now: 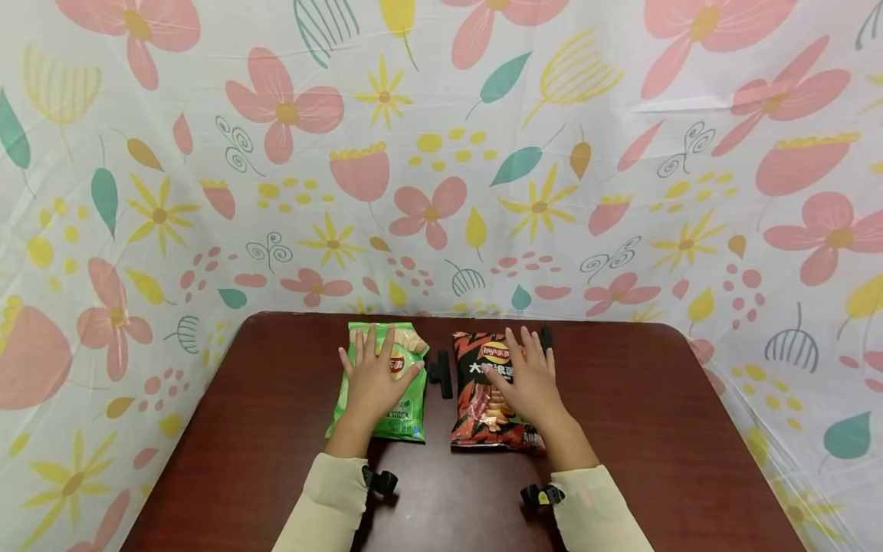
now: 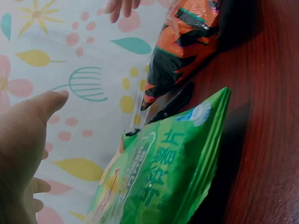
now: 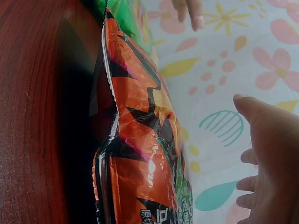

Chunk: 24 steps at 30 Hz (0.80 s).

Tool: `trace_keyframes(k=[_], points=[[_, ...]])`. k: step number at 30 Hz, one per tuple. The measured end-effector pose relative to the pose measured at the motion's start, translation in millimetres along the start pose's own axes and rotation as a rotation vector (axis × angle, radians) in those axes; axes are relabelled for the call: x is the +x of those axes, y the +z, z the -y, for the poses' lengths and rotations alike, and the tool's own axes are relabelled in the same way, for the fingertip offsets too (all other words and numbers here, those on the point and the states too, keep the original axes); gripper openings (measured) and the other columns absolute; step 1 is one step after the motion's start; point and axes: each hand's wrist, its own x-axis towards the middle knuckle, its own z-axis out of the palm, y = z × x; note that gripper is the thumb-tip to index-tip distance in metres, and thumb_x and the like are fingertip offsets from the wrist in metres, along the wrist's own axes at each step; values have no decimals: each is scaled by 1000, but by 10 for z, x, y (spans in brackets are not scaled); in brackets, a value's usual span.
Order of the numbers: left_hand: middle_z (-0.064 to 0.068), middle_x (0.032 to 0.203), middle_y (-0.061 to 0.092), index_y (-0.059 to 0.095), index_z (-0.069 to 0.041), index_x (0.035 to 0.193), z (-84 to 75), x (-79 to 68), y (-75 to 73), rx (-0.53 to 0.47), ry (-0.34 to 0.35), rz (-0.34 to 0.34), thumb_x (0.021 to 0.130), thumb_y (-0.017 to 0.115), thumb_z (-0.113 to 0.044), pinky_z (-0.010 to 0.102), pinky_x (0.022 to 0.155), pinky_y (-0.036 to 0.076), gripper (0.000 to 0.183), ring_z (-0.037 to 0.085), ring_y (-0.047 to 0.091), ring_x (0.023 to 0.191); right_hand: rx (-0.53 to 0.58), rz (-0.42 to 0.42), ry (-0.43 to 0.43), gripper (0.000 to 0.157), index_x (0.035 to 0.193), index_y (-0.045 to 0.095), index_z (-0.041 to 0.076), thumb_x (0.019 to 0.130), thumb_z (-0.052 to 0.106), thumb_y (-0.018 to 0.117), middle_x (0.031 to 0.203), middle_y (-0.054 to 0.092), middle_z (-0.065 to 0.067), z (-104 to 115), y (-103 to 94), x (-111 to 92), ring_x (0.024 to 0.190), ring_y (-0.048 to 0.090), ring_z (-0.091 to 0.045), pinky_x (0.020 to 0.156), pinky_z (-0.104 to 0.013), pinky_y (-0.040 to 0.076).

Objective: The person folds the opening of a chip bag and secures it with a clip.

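Observation:
My left hand (image 1: 375, 383) is spread over a green bag of potato chips (image 1: 407, 422) that lies on the table. In the left wrist view the left thumb (image 2: 32, 116) stands apart from that bag, with a gap between. Over a black and red chip bag (image 1: 476, 425) to the right, my right hand (image 1: 531, 383) is held with its fingers spread. The right wrist view shows the right hand (image 3: 273, 154) raised off this bag's crinkled front (image 3: 135, 126). Between the two bags lies a black T-shaped piece (image 1: 444, 374), its kind unclear.
Another black piece (image 1: 547, 337) shows partly behind the right hand's fingers at the red bag's upper corner. The dark red-brown table (image 1: 635, 429) ends at a patterned cloth (image 1: 441, 153) at the back and sides. Black straps (image 1: 541, 495) circle the wrists.

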Motion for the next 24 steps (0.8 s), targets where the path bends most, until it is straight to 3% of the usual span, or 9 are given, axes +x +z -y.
trace_keyframes(k=[12,17,24], points=[[20,168,18,28,-18,161,95,1,3,-43,-29,-12,92,57,-69,75,118,0,91,45,5,157,31,-7,-2,87,163,18,12,99,59,54,169,10,-22,23,37,15,156,6,-44,122,-67,3],[22,167,20,29,-15,161,130,-22,38,-39,-46,-31,91,56,-71,77,116,7,93,45,8,157,45,11,-11,86,164,16,13,100,59,51,168,13,-23,19,69,5,155,11,-45,123,-66,10],[22,168,18,29,-12,161,141,-66,10,-83,-103,-25,92,61,-64,77,116,8,92,42,7,157,70,26,-28,83,163,21,13,100,54,56,167,19,-20,83,114,-31,155,15,-44,120,-70,16]])
